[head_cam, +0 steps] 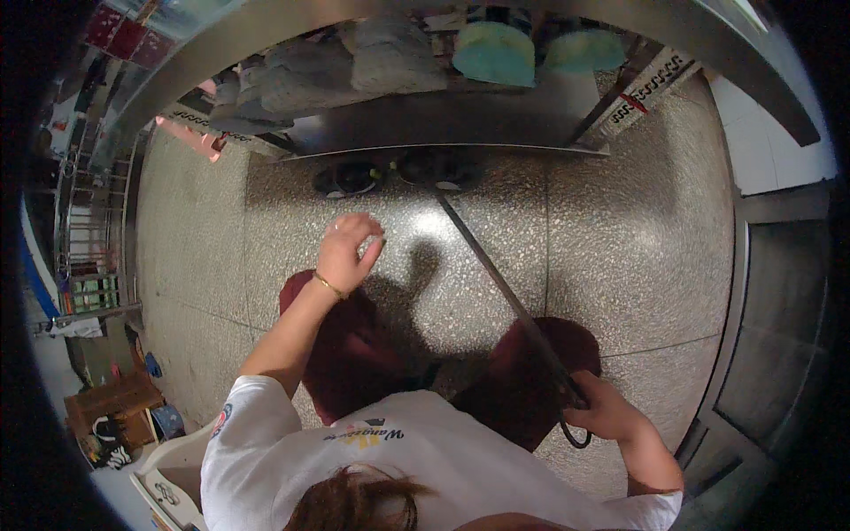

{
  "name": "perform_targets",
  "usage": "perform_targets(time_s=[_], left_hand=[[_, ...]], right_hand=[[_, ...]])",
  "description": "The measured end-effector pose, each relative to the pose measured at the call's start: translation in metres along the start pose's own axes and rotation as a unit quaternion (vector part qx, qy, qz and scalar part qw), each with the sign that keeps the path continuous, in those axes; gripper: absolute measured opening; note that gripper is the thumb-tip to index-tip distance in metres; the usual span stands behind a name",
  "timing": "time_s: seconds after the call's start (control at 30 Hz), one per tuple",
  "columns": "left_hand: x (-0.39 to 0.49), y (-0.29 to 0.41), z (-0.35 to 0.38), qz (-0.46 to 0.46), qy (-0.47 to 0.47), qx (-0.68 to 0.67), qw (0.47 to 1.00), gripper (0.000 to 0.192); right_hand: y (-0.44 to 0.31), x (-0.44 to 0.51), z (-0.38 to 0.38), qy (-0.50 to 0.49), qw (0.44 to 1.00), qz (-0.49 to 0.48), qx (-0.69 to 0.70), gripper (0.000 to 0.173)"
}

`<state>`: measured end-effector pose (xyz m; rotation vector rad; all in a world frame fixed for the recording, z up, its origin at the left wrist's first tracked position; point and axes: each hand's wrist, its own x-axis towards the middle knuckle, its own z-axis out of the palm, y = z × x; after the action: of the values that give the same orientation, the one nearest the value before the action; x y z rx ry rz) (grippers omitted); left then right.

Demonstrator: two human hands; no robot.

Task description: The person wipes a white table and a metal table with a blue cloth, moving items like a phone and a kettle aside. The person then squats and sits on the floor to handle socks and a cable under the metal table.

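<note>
My right hand (601,406) is closed around the handle end of a long dark pole (495,272), with a curved loop hanging below the fist. The pole slants up and left across the floor, and its far end reaches a pair of dark shoes (352,178) below the rack's lower shelf. What is fixed at that far end cannot be told. My left hand (352,249), with a ring and a gold bracelet, hovers over the floor, fingers curled loosely and thumb apart, holding nothing.
Ahead stands a metal rack with a lower shelf (451,126) bearing grey fabric items and pale green-soled shoes (495,53). A grey-framed door (777,312) is on the right. At the left are metal racks (99,226), a wooden box (113,401) and a cream-coloured furniture piece (169,478).
</note>
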<state>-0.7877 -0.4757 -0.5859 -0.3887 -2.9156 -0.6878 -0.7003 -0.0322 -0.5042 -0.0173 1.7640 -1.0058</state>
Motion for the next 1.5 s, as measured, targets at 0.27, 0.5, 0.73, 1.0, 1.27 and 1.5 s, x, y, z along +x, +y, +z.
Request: perform_targets(time_s=[0.27,0.5,0.73,1.0,1.27,1.5], left_hand=[[0.134,0.088,-0.040,0.194,0.225,-0.006,0.955,0.035],[0.193,0.130,-0.025,0.138,0.283,-0.059,0.947,0.062],[0.226,0.126,-0.003,0.082,0.295,-0.234,0.923,0.069],[0.237,0.121,0.004,0.038,0.296,-0.205,0.932,0.073],[0.232,0.132,0.007,0.006,0.298,-0.270,0.916,0.069],[0.240,0.125,0.012,0.020,0.316,-0.228,0.921,0.071]], right_hand=[[0.018,0.004,0.005,0.091,0.990,-0.048,0.094,0.042],[0.039,0.005,0.021,0.078,0.955,-0.013,0.285,0.040],[0.031,0.012,0.051,-0.085,0.789,-0.097,0.601,0.034],[-0.032,0.061,0.060,-0.087,0.663,-0.173,0.723,0.022],[-0.067,0.089,0.054,0.037,0.667,-0.226,0.709,0.027],[-0.036,0.089,0.037,0.090,0.747,-0.213,0.624,0.027]])
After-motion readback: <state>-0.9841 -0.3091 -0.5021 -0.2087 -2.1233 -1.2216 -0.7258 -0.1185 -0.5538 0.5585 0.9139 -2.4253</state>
